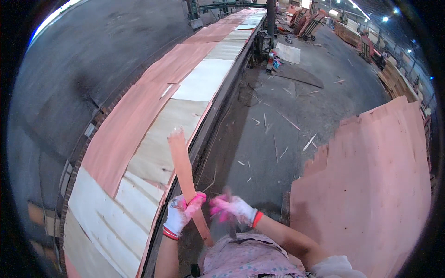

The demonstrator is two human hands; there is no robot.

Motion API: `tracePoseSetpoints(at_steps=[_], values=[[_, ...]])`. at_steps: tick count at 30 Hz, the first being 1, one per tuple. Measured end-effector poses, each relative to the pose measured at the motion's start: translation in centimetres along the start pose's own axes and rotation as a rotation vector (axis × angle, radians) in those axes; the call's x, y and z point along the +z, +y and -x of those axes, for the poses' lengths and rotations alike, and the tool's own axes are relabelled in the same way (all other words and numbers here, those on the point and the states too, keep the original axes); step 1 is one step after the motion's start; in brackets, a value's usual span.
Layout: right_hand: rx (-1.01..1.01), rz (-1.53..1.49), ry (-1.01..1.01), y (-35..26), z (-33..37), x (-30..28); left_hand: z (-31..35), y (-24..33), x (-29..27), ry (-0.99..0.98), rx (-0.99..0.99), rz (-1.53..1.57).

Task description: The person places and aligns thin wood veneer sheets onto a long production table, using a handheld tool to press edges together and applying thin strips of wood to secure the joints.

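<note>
The left hand point(180, 215), in a white knit glove with pink fingertips and a red cuff, has its grip closed around a long narrow strip of reddish-brown wood veneer point(185, 180). The fingers wrap the strip a little below its middle; the strip stands nearly upright, tilted slightly, its ragged top end rising over the near edge of the conveyor and its lower end pointing down toward the person's patterned pink apron point(250, 257).

The right hand point(230, 208), in a matching glove, is just beside the left and blurred by motion. It seems to be around a thin dark piece point(230, 222) that runs down from it, but whether that grip is spread or pressed together I cannot tell.

To the left runs the long conveyor surface point(211, 118), reaching to the far end of the hall. It carries overlapping thin veneer sheets: reddish-brown sheets point(125, 129) along its far-left edge and pale cream sheets point(153, 153) along the edge nearer the person.

At the right stands a tall stack of large reddish-brown veneer sheets point(371, 185), its stepped edges facing the person. Between the stack and the conveyor, the grey concrete floor point(278, 120) is scattered with thin wood slivers. No containers are near the hands.
</note>
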State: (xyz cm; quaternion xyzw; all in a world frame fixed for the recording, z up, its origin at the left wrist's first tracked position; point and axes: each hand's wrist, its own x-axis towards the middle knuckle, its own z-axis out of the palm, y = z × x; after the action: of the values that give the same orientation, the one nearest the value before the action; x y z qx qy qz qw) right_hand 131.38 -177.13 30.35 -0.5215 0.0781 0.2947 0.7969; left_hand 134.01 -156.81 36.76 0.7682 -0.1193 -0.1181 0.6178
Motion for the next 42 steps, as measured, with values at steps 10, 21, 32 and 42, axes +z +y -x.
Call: tracePoseSetpoints(at_steps=[10,21,32,42], values=[[-0.470,0.076,0.136,-15.8,-9.5,-13.4,-22.5,1.2,7.5,-0.358,-0.041,-0.282],[-0.380,-0.236,0.218,-32.8,-26.1,-24.0,-33.3,-1.2,4.6,0.110,-0.469,0.112],[-0.894,0.799,-0.494,-34.2,-28.7,-8.6,-31.4,-20.0,-4.1,0.360,-0.193,0.715],[-0.195,0.105,-0.106,-38.9,-46.5,-7.0,-39.2,-11.4,-9.8,0.500,-0.548,0.491]])
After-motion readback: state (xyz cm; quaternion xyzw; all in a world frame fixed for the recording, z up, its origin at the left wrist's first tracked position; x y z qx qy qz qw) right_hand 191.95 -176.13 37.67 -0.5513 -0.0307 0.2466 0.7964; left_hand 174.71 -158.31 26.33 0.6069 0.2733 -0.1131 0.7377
